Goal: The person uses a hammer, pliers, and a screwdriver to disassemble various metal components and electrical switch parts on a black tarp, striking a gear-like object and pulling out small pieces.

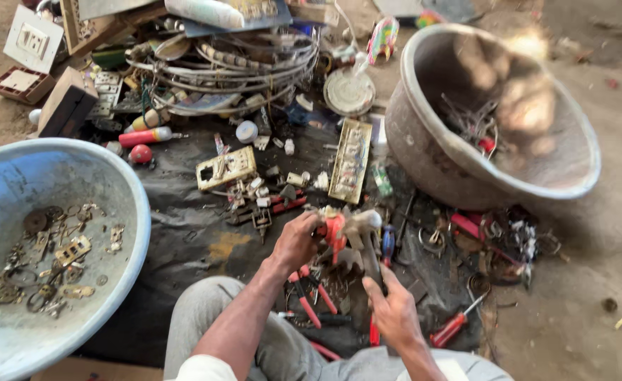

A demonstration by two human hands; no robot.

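A: State the position of the left hand (pixel 295 242).

B: The left hand is clamped on a small red-and-white electrical fitting (pixel 341 231), held just above the dark sheet (pixel 184 233) that covers the ground. The fitting is right of the blue basin (pixel 131 212) and well apart from it.

A: And the right hand (pixel 394 310)?

B: The right hand is closed around a grey tool handle (pixel 371 257), whose upper end touches the fitting. What kind of tool it is cannot be told.

A: What lies around the fitting?

B: Red-handled pliers (pixel 311 296) lie on the sheet directly below it. A red-handled screwdriver (pixel 456 326) lies below and to its right. A brass-coloured switch plate (pixel 351 160) lies above it, and a grey metal basin (pixel 424 134) holding wire scrap stands above and to its right. A coil of wires (pixel 233 70) sits well above it.

A: Contents of the blue basin?

B: Small brass parts (pixel 57 261), spread over its floor, left of the fitting.
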